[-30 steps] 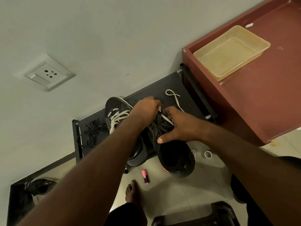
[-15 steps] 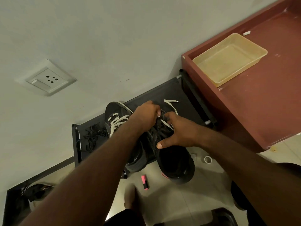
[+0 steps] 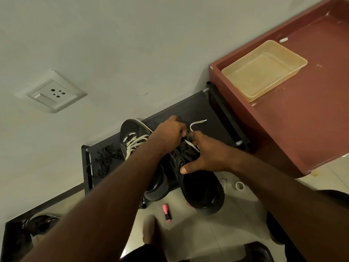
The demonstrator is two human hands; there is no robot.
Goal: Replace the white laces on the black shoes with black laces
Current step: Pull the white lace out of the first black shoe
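Note:
Two black shoes stand on a low black rack (image 3: 200,108) against the wall. The left shoe (image 3: 132,133) keeps its white laces. The right shoe (image 3: 202,191) hangs over the rack's front edge. My right hand (image 3: 205,154) grips this shoe at its lace area, thumb along the side. My left hand (image 3: 170,133) pinches its white lace (image 3: 195,124), whose free end curls up behind my fingers. A heap of black laces (image 3: 105,157) lies on the rack's left end.
A red-brown table (image 3: 302,120) with a yellowish plastic tray (image 3: 264,69) stands right of the rack. On the floor lie a pink marker (image 3: 167,212) and a small white ring (image 3: 239,185). My bare foot (image 3: 150,229) is below. Another dark shoe (image 3: 37,225) sits lower left.
The white lace's free end has shortened from a long loop on the rack to a short curl by my left fingers. Both hands stay on the right shoe.

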